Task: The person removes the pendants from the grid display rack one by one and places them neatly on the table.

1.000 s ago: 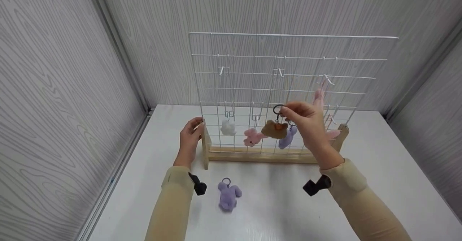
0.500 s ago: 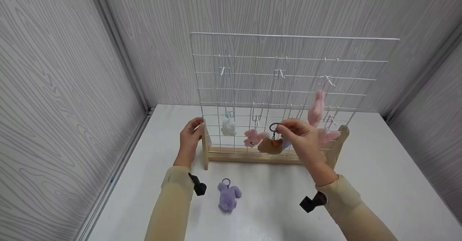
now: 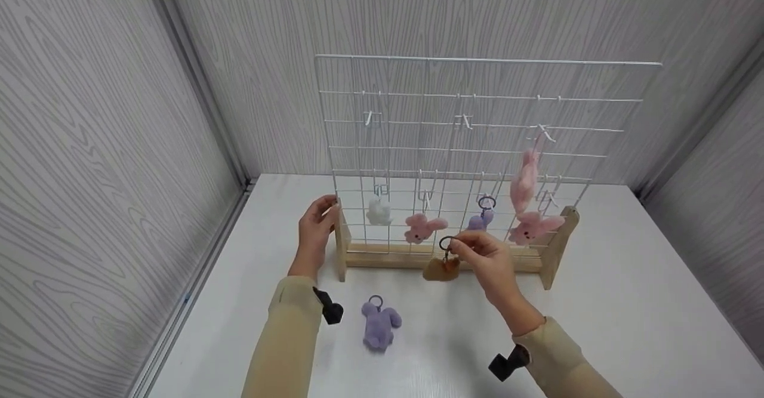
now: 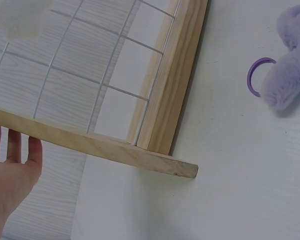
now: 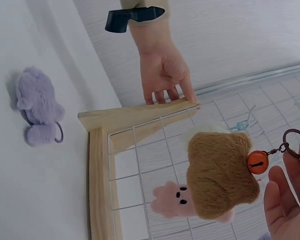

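My right hand (image 3: 486, 261) pinches the dark ring of a brown plush keychain (image 5: 220, 175) between thumb and fingers. An orange bell (image 5: 257, 162) sits at the plush's ring end, and the plush dangles in front of the rack's lower right part. At the left end, my left hand (image 3: 316, 228) holds the wooden side post (image 4: 95, 142) of a white wire grid rack (image 3: 486, 59); its thumb is outside the left wrist view. A purple plush keychain (image 3: 378, 325) with a purple ring lies on the white table, in front of the rack.
On the rack's hooks hang a white plush (image 3: 378, 212), a pink bunny plush (image 3: 424, 228), a purple plush (image 3: 479, 220) partly behind my right hand, and two pink plushes at the right. Bare hooks (image 3: 465, 122) stick out higher up. Grey wood-grain panels (image 3: 239, 40) enclose the table.
My right hand has come down and towards me with the brown plush keychain, away from the lower hooks, uncovering the pink plushes. My left hand stays at the side post.
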`<move>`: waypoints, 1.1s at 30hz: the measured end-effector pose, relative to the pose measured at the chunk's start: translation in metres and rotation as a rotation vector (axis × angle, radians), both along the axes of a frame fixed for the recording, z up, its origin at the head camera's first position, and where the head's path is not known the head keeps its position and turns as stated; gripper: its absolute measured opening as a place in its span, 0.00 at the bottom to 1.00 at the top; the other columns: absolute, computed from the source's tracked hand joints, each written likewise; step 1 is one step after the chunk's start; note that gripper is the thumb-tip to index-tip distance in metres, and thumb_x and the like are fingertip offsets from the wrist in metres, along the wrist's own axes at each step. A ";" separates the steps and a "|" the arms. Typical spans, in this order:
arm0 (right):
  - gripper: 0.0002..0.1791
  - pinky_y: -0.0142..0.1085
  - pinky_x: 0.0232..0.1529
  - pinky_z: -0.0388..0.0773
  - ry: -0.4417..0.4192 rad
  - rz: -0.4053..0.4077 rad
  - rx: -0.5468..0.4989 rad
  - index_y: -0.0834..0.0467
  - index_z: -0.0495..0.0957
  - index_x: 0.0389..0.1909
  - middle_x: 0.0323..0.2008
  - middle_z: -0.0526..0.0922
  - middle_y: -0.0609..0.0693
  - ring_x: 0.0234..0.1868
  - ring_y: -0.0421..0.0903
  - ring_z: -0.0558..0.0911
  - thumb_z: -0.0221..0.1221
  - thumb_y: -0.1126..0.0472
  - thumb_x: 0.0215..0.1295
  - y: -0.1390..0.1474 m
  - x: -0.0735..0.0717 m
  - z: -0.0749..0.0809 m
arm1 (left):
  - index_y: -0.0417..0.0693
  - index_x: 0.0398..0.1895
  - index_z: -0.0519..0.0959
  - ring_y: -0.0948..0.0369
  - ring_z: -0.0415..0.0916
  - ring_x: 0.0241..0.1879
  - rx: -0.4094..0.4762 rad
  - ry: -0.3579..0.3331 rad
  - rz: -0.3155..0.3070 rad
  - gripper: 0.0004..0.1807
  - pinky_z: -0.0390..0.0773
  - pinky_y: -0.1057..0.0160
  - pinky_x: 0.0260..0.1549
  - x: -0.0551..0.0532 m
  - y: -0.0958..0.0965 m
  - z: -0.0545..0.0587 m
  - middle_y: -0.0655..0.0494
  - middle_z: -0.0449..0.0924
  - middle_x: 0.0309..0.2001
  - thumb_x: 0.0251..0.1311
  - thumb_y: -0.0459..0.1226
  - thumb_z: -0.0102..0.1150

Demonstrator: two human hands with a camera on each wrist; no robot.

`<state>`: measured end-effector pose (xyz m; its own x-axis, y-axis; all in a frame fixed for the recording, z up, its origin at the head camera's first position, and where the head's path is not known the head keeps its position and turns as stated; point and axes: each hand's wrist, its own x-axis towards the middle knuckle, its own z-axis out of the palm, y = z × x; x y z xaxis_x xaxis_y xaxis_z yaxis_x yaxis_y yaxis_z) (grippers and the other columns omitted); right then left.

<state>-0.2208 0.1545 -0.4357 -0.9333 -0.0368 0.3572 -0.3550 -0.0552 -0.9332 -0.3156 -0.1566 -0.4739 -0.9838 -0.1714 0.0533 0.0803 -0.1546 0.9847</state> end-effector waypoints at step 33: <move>0.13 0.38 0.34 0.79 -0.193 0.043 0.023 0.68 0.79 0.36 0.31 0.80 0.59 0.32 0.49 0.80 0.64 0.61 0.58 -0.019 0.029 -0.075 | 0.48 0.56 0.72 0.61 0.69 0.56 0.012 0.017 -0.008 0.19 0.71 0.59 0.52 0.002 0.000 0.000 0.55 0.71 0.56 0.63 0.40 0.56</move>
<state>-0.1922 0.1356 -0.5105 -0.9818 -0.0845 0.1701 -0.1668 -0.0444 -0.9850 -0.3132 -0.1568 -0.4743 -0.9841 -0.1642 0.0679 0.0956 -0.1671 0.9813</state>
